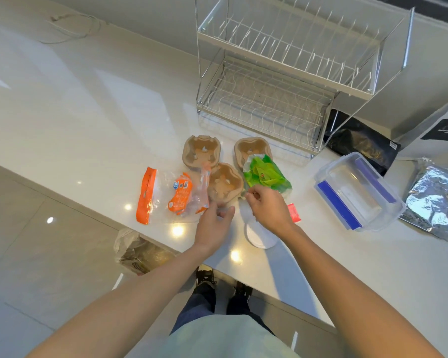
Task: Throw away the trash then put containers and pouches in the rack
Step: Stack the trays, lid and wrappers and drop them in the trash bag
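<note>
Three brown cardboard cup holders lie on the white counter: one at the back left [201, 151], one at the back right [252, 150], one nearest me [225, 183]. My left hand [214, 224] grips the near rim of the nearest holder, thumb to the right. A green wrapper bag [267, 177] lies on the right holders, and my right hand [269, 210] pinches its near edge. An orange and clear plastic wrapper [166, 195] lies to the left. A small red packet [294, 213] shows beside my right wrist, and a white round lid [258, 237] lies partly hidden under it.
A two-tier wire dish rack [267, 104] stands at the back. To the right lie a clear container with blue clips [357, 195], a black pouch [362, 148] and a silver foil pouch [435, 202]. A plastic trash bag [140, 251] sits on the floor below the counter edge.
</note>
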